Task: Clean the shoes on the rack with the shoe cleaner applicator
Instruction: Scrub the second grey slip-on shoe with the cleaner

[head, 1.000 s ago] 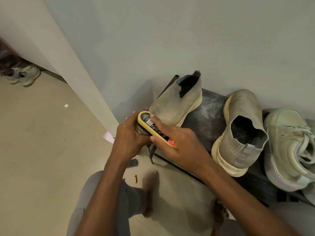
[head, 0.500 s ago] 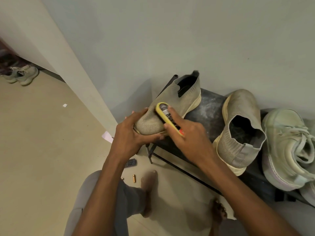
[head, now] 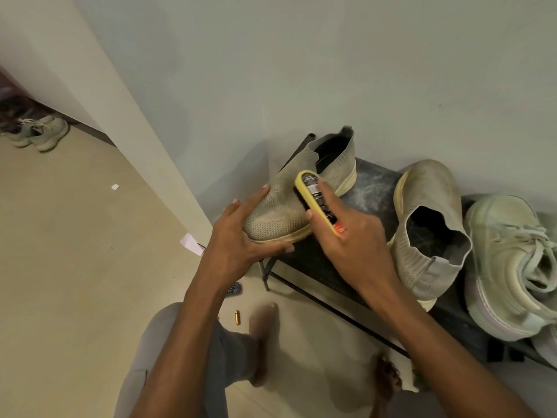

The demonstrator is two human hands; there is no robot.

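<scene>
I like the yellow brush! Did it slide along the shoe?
Yes. The yellow brush slid from the shoe toe up towards its opening, nearer the wall.

The left hand is spread with straight fingers laid along a shoe's toe and thumb tucked beneath its sole, while the right hand is curled around a yellow applicator, both forearms extended forward.
</scene>
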